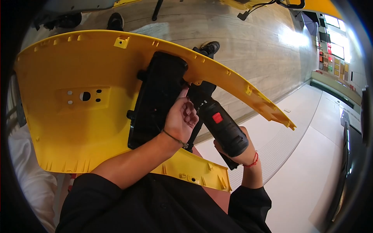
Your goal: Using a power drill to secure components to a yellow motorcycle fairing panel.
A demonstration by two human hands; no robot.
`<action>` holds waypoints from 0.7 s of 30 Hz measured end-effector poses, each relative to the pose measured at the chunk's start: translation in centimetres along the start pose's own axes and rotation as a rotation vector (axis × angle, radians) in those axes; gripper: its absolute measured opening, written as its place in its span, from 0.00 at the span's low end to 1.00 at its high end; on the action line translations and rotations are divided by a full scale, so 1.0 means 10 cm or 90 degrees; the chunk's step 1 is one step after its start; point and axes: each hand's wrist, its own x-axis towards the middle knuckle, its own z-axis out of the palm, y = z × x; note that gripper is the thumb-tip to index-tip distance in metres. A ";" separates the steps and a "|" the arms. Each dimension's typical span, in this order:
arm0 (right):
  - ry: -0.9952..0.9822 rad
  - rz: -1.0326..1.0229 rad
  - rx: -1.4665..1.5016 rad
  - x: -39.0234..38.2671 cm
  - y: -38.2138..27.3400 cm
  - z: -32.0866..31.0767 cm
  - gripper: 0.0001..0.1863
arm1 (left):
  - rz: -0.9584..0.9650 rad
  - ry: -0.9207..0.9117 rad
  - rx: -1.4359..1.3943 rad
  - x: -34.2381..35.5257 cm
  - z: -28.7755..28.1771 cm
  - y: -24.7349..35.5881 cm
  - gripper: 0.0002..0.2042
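Observation:
A large curved yellow panel lies across in front of me, its inner side up, with a cut-out and small holes at the left. A long black plastic housing sits against its middle. My right hand grips a black cordless drill with a red patch; its nose points to the upper left, at the housing's right edge. Beside that nose is my left hand, fingers curled and one finger stretched toward the drill's tip. Whatever those fingertips pinch is hidden.
Black shoes show beyond the panel on the wood-look floor. To the right runs a white ridged surface. A black cable plug hangs at the top. White cloth lies at the left edge.

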 end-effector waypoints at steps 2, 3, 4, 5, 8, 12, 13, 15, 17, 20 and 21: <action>-0.009 -0.015 -0.011 0.02 0.00 -0.02 0.14 | -0.005 0.016 0.020 0.00 -0.01 0.00 0.23; -0.011 -0.014 -0.011 0.02 -0.02 -0.03 0.14 | -0.005 0.017 0.019 0.00 -0.02 0.00 0.23; -0.008 -0.014 -0.016 0.03 -0.05 -0.04 0.15 | 0.000 0.001 0.005 0.01 -0.04 0.00 0.25; -0.005 -0.014 -0.021 0.04 -0.06 -0.05 0.16 | 0.005 -0.014 -0.009 0.01 -0.05 0.00 0.28; -0.066 -0.020 -0.030 0.02 0.07 -0.11 0.17 | -0.003 0.004 -0.002 -0.02 0.02 0.01 0.28; -0.087 0.073 0.018 0.07 -0.09 -0.13 0.16 | 0.000 0.011 -0.002 -0.02 0.01 0.01 0.30; -0.079 0.103 0.013 0.09 -0.13 -0.12 0.15 | 0.006 0.023 -0.010 -0.01 0.02 0.00 0.25; -0.072 0.131 0.007 0.12 -0.17 -0.08 0.14 | 0.014 0.033 -0.019 0.02 -0.02 -0.02 0.21; -0.037 0.054 -0.010 0.13 -0.19 -0.03 0.13 | -0.001 0.058 0.016 0.10 -0.14 -0.07 0.11; -0.023 0.055 -0.041 0.15 -0.23 0.02 0.12 | 0.013 0.058 0.019 0.13 -0.20 -0.10 0.09; -0.024 0.054 -0.041 0.16 -0.26 0.02 0.12 | 0.015 0.058 0.019 0.12 -0.21 -0.11 0.09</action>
